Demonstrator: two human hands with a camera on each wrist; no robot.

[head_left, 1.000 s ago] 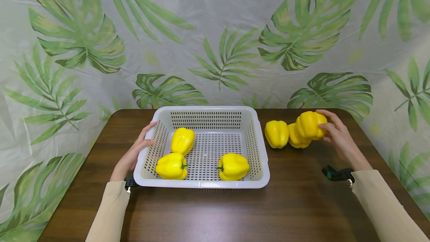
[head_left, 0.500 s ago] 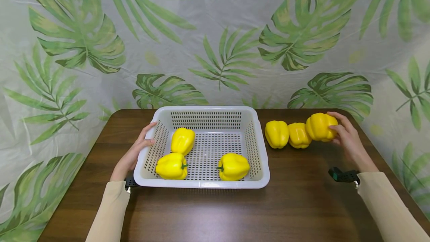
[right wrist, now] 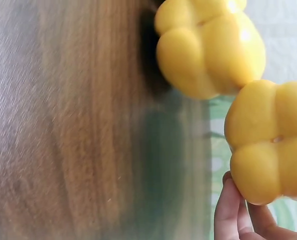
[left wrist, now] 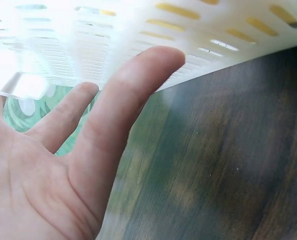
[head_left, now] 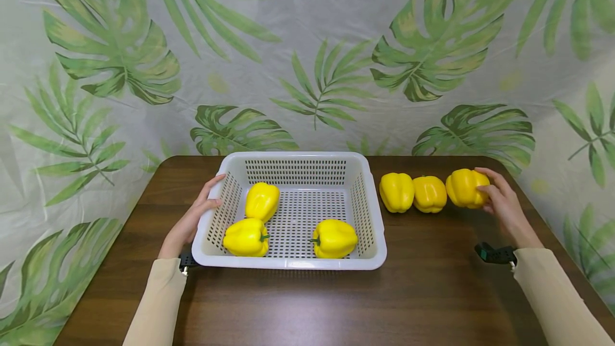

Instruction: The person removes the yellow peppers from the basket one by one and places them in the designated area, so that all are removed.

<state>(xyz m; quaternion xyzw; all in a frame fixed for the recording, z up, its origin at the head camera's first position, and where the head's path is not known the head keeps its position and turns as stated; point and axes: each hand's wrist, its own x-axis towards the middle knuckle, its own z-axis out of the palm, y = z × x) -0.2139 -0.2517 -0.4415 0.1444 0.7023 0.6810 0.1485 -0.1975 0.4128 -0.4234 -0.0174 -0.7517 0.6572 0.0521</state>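
- One yellow pepper (head_left: 463,188) is off the basket's (head_left: 288,264) right side, well apart from it, pinched between the right hand's (head_left: 507,210) thumb and fingers.
- Its smooth, rounded skin probably slips easily, so a pinch spread across the lobes should hold best.
- Whether it bears on the table (head_left: 312,303) I cannot tell; any loosening seems safest with its weight fully down.
- Between it and the basket stand the middle pepper (head_left: 430,194) and the basket-side pepper (head_left: 396,192); a slow wrist should avoid knocking them.
- At the basket's left side, the left hand's (head_left: 188,221) thumb and fingers lie apart against it; light, steady contact should do, since a shove could slide the basket into the basket-side pepper.
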